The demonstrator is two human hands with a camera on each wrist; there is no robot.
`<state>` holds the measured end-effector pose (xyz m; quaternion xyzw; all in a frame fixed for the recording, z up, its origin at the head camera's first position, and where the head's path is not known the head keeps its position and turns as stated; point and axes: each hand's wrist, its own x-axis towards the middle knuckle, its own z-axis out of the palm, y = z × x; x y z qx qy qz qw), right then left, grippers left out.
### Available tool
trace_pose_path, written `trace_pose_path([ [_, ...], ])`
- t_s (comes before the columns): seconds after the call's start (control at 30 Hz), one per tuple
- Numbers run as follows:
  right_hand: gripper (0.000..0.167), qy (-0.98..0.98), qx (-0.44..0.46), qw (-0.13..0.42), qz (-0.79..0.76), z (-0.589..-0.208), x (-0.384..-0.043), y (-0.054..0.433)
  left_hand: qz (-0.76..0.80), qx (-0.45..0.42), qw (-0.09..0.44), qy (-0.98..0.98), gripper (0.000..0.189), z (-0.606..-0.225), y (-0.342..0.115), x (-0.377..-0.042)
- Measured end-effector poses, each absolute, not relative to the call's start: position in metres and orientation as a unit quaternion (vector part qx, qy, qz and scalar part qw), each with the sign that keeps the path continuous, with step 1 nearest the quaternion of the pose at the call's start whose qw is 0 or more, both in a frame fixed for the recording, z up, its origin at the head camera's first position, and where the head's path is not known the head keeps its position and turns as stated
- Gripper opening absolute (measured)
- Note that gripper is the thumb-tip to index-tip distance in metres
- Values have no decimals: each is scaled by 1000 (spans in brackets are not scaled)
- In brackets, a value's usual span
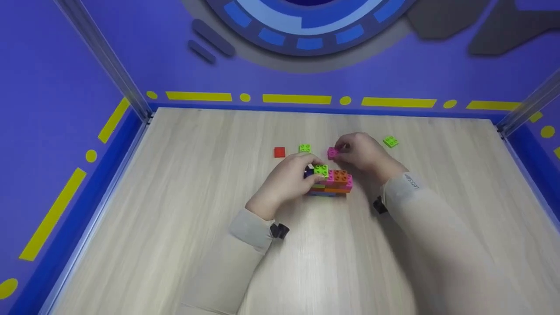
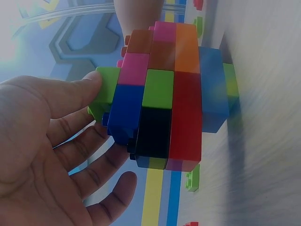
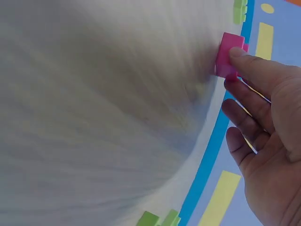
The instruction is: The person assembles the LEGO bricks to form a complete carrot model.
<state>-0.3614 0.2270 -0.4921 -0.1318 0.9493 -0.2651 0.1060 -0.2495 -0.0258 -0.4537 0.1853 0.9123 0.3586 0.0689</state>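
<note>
Around a lime green brick (image 1: 320,169), which sits on top of a block stack (image 1: 340,176), the thumb and fingers of my left hand (image 1: 285,178) pinch. The left wrist view shows the stack's layers of orange, brown, pink, green, red, black and blue bricks (image 2: 215,89). Behind the stack, my right hand (image 1: 362,153) pinches a small pink brick (image 1: 332,153) between thumb and index finger. In the right wrist view that pink brick (image 3: 228,56) is at or just above the tabletop; contact I cannot tell. The other right fingers are loosely bent.
A red brick (image 1: 279,152) and a lime green brick (image 1: 305,148) lie behind the left hand. Another lime green brick (image 1: 390,141) lies beyond the right hand. Blue panels (image 1: 297,78) wall in the wooden table (image 1: 197,175) at the back and sides.
</note>
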Motion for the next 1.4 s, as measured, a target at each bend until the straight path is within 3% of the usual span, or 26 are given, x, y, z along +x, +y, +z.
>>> trace_pose_path([
  [0.4, 29, 914, -149, 55, -374, -479, -339, 244, 363, 177, 75, 912, 39, -454, -25, -250],
  [0.7, 33, 884, -165, 22, -437, -464, -304, 247, 356, 182, 70, 914, 39, -453, -24, -248],
  [1.4, 28, 843, -195, 41, -500, -478, -264, 242, 357, 191, 62, 912, 37, -454, -26, -248],
])
